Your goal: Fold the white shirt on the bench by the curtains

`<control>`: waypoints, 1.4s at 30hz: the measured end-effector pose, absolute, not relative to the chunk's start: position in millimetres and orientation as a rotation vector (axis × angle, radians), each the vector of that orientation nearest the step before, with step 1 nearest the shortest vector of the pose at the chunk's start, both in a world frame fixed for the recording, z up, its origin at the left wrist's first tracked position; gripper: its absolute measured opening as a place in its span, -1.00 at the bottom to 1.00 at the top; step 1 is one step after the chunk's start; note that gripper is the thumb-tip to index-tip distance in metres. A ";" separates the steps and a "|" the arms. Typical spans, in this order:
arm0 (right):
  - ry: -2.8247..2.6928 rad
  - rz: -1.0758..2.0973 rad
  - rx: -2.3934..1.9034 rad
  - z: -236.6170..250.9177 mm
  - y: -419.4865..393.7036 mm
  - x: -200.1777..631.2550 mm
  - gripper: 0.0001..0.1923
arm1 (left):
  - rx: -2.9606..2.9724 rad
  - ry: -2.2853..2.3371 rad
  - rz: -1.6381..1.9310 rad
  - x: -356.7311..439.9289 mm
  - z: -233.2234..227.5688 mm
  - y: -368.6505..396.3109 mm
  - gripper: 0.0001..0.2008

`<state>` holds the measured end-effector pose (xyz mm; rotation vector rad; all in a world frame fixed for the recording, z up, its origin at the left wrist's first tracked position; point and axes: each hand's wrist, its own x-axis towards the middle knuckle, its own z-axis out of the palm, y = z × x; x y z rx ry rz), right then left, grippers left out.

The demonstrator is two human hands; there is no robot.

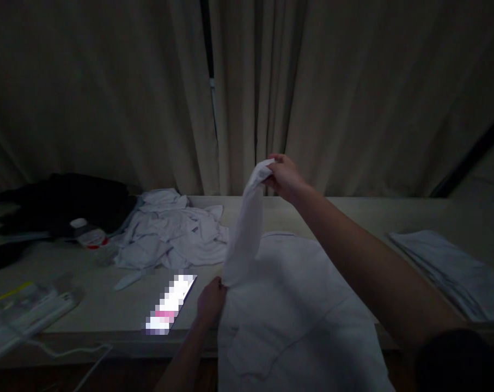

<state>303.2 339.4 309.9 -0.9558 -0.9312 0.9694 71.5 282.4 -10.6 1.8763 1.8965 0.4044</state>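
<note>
A white garment [296, 305] lies spread over the table's front edge, partly hanging off. My right hand [285, 177] pinches the end of its sleeve [247, 228] and holds it lifted above the table. My left hand [209, 302] grips the garment lower down, where the sleeve meets the body, at the left side of the cloth. The room is dim.
A heap of crumpled white clothes [173, 231] lies at the back left, dark clothing [67, 204] beyond it. A lit phone [171, 305] rests near my left hand. Folded white cloth [446, 272] sits at the right. Papers [22, 316] lie front left. Curtains [312, 92] hang behind the table [108, 305].
</note>
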 end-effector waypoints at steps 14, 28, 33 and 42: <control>-1.009 0.888 -1.046 315.4 384.4 290.6 -0.68 | 1.737 1.856 0.582 56.8 -7.8 280.1 -0.83; -1.703 1.190 -0.659 286.4 355.1 202.4 -0.51 | 2.520 1.547 0.544 107.4 -2.7 355.6 -0.54; -1.882 0.776 -1.382 120.2 351.3 268.4 -0.47 | 2.378 2.005 0.402 43.4 -40.9 378.5 -0.50; -2.229 0.395 -1.955 -46.0 321.1 307.0 -0.32 | 2.417 2.212 0.309 7.9 -54.8 370.9 -0.40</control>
